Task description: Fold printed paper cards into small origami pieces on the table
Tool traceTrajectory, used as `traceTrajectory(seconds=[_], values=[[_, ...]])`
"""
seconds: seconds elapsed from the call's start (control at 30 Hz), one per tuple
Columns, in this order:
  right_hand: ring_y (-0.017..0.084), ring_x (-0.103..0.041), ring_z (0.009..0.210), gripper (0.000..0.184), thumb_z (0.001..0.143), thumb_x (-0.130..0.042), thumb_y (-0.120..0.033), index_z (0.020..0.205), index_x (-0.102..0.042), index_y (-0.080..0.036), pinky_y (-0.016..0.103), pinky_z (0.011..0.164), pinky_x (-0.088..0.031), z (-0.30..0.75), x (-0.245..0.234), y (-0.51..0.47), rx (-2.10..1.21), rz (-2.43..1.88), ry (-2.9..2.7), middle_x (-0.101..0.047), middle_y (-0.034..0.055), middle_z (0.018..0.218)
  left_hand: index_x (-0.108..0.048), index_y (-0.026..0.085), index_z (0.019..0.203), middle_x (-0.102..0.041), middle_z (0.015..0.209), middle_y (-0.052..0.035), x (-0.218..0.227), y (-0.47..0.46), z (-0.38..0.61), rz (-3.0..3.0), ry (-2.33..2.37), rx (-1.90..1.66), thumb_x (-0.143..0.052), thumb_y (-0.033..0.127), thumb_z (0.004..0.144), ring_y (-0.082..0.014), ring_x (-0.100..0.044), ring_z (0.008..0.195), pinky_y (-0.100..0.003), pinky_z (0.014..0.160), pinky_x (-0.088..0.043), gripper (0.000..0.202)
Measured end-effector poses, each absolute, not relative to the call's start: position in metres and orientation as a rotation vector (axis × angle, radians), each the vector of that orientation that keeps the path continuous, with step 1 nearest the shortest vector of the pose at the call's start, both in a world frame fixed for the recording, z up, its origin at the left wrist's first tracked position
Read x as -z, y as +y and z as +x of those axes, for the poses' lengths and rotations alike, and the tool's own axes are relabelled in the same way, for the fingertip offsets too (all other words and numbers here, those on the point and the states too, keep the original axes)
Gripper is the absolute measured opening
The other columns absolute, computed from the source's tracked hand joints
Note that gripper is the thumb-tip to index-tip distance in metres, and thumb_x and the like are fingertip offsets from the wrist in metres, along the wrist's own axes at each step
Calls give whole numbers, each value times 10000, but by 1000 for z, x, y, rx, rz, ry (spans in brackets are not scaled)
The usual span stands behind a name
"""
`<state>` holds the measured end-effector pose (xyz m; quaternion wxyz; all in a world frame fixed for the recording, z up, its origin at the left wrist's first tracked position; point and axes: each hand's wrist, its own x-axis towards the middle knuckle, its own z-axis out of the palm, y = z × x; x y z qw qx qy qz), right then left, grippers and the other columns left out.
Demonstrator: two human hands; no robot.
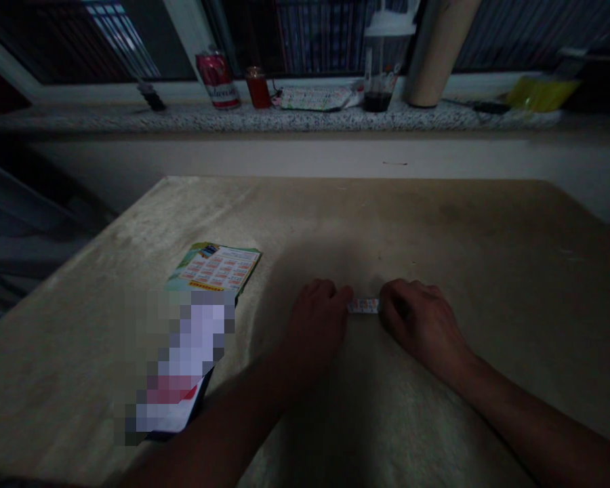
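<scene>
Between my two hands a narrow strip of printed paper (364, 306) with small orange and blue markings lies low at the table top. Fingers curled, my left hand (318, 322) grips the strip's left end with the thumb toward it. At the other end my right hand (419, 318) has thumb and forefinger closed in a pinch on the strip. Both ends of it are hidden by the fingers. Left of my hands, a colourful printed card (218, 266) with a grid of orange boxes lies flat.
A phone-like slab (183, 366), mostly blurred out, lies near my left forearm on the pale table (488, 230). On the speckled windowsill (173, 122) stand a red can (217, 80), a red jar (258, 89), a patterned packet (312, 99), a plastic cup (383, 64) and a tan cylinder (440, 54).
</scene>
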<state>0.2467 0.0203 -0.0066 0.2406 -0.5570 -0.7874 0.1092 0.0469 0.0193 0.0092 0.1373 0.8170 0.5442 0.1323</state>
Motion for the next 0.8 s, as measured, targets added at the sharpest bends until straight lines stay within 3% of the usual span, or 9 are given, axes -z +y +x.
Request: traceTrajectory(seconds=[0.17,0.3,0.43,0.57,0.7,0.8], values=[[297,-580,885,152,915,-601,-210,957,-746,-228,436,816,-367,247,10,20,-150,-1503,-2249,-694,80,873,-681,152,995,-617,1080,-134,-12,16,48,2474,1629,-329,-542,144,937,-305,-547,1040,-449,915,-454,152],[294,-572,964,210,904,-610,-159,988,-782,-247,432,852,-384,248,11,19,-49,-1376,-2296,-690,95,1017,-653,139,1001,-623,1115,-129,-10,16,46,2560,1568,-312,-579,205,924,-300,-548,1062,-459,949,-443,125],[273,-602,962,213,899,-607,-154,1053,-748,-194,455,919,-400,252,6,19,-193,-1226,-2400,-705,83,990,-644,152,974,-651,1039,-109,-11,18,41,2595,1478,-265,-516,192,980,-277,-575,975,-439,889,-452,135],[263,-618,950,197,942,-609,-205,1104,-723,-201,456,910,-425,258,2,22,-261,-1139,-2402,-721,76,981,-643,171,1108,-669,1035,-97,-15,18,37,2582,1402,-359,-460,186,1019,-270,-577,968,-445,895,-441,204],[220,-608,835,162,964,-592,-193,1069,-715,-201,420,841,-451,262,-3,22,-304,-965,-2381,-700,58,872,-668,178,1031,-669,1018,-83,-18,16,32,2523,1265,-519,-529,279,1016,-257,-577,985,-431,917,-439,173],[208,-601,805,171,938,-630,-167,1092,-698,-194,412,816,-466,262,-9,20,-349,-823,-2327,-687,54,855,-658,178,1014,-667,1023,-58,-18,14,27,2429,1147,-675,-588,257,995,-216,-588,985,-366,911,-454,107]])
